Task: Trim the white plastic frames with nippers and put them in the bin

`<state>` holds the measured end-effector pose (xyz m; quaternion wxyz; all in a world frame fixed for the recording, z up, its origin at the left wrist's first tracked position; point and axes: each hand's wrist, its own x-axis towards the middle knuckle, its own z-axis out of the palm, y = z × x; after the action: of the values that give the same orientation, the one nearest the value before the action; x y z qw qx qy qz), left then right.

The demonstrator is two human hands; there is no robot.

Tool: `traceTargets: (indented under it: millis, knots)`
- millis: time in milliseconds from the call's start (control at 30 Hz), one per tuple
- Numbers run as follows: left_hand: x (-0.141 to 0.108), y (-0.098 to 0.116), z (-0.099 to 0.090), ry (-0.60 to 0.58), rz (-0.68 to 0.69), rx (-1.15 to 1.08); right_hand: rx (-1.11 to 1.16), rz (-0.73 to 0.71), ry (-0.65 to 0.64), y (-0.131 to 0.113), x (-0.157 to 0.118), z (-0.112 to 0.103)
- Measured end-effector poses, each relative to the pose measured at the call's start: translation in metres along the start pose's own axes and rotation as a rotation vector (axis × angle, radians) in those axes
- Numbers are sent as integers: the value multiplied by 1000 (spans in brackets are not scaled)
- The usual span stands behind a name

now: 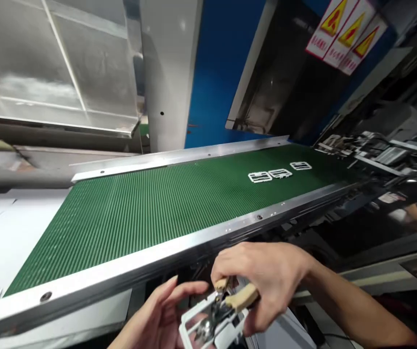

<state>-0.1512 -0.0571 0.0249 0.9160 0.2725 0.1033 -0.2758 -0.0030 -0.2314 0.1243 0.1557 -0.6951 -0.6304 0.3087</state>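
Observation:
My right hand point(266, 276) is wrapped round the tan handles of a pair of cutters point(240, 296), whose metal jaws lie over a white plastic frame point(211, 322). The frame is at the bottom centre of the view. My left hand point(164, 310) is behind and beside the frame's left side, thumb and forefinger raised and apart. Its other fingers are partly hidden by the frame, which appears to rest in that hand. Several similar white frames point(260, 177) lie on the green ribbed conveyor belt point(139, 208).
Metal rails point(179, 242) edge the belt on both sides. A blue and grey machine point(211, 87) with warning labels point(346, 36) stands behind it. White sheets point(23, 228) lie at the left; metal machine parts point(382, 155) are at the right.

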Motion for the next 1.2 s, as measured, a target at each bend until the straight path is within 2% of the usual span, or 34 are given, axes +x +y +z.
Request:
traceTargets:
  millis: [67,167,233,300,367,433,533,600,700,800,867,967,1033,1200]
  knots:
    - [10,-10,6,-13,-34,18,-106,-51,-23,1,6,19]
    - [16,-21,4,-19,-47,152,-142,-50,9,9,6,40]
    - [15,-29,-3,55,10,174,-90,-3,108,16,-1,55]
    - [13,-37,-11,200,119,182,-8,117,297,22,-8,73]
    - [14,-49,-17,360,249,230,150,301,488,25,-12,97]
    - [19,-64,-19,469,330,276,400,450,624,25,-10,124]
    - [30,-86,-17,519,357,234,753,526,782,22,4,160]
    - [36,-96,-17,524,345,230,853,532,861,21,13,176]
    - [37,-95,-25,553,302,300,906,502,834,25,16,185]
    - [33,-75,-41,593,276,462,915,467,685,33,9,187]
    - [30,-58,-51,522,198,562,921,447,593,38,4,187]
    - [31,-38,-59,305,25,624,938,412,508,42,1,191]
    - [32,-31,-60,212,-45,673,960,391,474,43,2,195]
    - [32,-30,-63,192,-107,790,1020,378,450,47,8,210]
